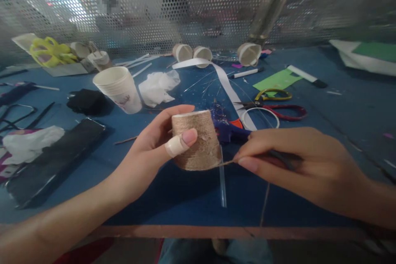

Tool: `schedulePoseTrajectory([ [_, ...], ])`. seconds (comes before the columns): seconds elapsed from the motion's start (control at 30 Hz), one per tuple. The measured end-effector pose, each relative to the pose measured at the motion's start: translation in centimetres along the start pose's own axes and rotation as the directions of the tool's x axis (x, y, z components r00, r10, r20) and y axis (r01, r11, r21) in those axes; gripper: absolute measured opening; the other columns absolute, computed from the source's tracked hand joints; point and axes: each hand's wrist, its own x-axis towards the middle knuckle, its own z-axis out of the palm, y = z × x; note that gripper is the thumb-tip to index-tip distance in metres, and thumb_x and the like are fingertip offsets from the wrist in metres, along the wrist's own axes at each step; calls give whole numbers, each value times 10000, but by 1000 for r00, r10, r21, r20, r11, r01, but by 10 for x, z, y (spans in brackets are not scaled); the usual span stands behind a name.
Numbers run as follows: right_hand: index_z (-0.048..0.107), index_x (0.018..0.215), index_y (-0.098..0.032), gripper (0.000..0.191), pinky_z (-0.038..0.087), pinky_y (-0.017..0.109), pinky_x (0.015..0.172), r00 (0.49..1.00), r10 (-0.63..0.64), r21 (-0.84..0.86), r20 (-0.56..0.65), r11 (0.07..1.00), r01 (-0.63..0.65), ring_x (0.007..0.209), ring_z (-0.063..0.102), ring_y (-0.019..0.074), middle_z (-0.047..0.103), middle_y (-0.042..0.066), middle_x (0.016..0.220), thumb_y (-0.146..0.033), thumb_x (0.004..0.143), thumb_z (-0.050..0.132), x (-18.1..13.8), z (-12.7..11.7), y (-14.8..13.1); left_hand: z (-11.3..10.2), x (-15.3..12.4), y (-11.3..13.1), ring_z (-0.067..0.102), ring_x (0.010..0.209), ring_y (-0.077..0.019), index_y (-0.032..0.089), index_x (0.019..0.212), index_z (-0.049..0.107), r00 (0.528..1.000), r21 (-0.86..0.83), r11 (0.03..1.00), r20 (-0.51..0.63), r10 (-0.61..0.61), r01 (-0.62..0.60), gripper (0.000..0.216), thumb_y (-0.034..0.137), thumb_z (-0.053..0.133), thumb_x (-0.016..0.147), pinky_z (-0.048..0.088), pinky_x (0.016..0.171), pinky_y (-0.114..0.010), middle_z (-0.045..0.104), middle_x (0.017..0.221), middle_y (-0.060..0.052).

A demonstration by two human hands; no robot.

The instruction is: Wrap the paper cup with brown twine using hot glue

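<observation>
My left hand (161, 140) is closed round a small cup (201, 148) whose side is wrapped in rows of brown twine. Its thumb, with a bandage on it, presses the front; the other fingers are mostly behind the cup. A strand of twine (228, 163) runs from the cup's lower right edge to my right hand (297, 165), pinched between thumb and forefinger. More of the strand hangs below that hand. Just behind the cup lies a blue glue gun (229, 130), with a clear glue stick (223, 185) beneath it.
Scissors (266, 103), a white ribbon (225, 82) and a green paper piece (275, 80) lie behind my right hand. Stacked paper cups (119, 88) and crumpled white plastic (159, 86) are at back left. A perforated metal panel (198, 12) borders the blue table (340, 111).
</observation>
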Motion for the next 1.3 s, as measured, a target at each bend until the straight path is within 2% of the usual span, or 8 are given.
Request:
schedulePoseTrajectory([
  [0.17,775,860,-278,182,410,257,501,1000,-25,6,0,1000,25,458,455,93,618,-69,576,-305,1024,701,2,2,2,0,0,0,707,1146,-252,372,1259,786,1000,-19,1000,23,7,-6,400,462,901,886,575,846,-282,793,1182,-3],
  [0.5,751,805,-262,194,332,257,453,996,81,110,46,990,-86,484,439,88,603,-74,594,-289,991,705,5,1,2,1,-1,0,681,977,-203,355,1160,801,995,-28,999,90,37,-34,243,436,852,937,546,787,-266,771,1077,2],
  [0.83,740,816,-245,190,305,226,436,998,37,150,44,988,-43,482,411,60,581,-88,594,-229,1003,707,4,0,2,1,-2,-1,683,1016,-158,362,1189,801,990,-66,996,128,63,-55,226,400,836,969,568,859,-208,776,1093,22],
  [1.0,717,796,-242,200,293,210,433,997,44,139,58,989,-52,478,401,50,526,-99,571,-229,996,704,4,1,2,4,-3,-2,682,986,-137,367,1160,814,988,-112,993,141,57,-41,203,395,847,961,575,832,-187,776,1069,27],
  [1.3,715,780,-240,200,331,202,456,990,108,135,85,984,-119,505,445,64,574,-79,594,-264,976,681,6,0,-2,8,0,-1,695,1005,-152,338,1140,821,992,-119,993,117,38,-24,230,415,875,930,587,844,-199,786,1080,6],
])
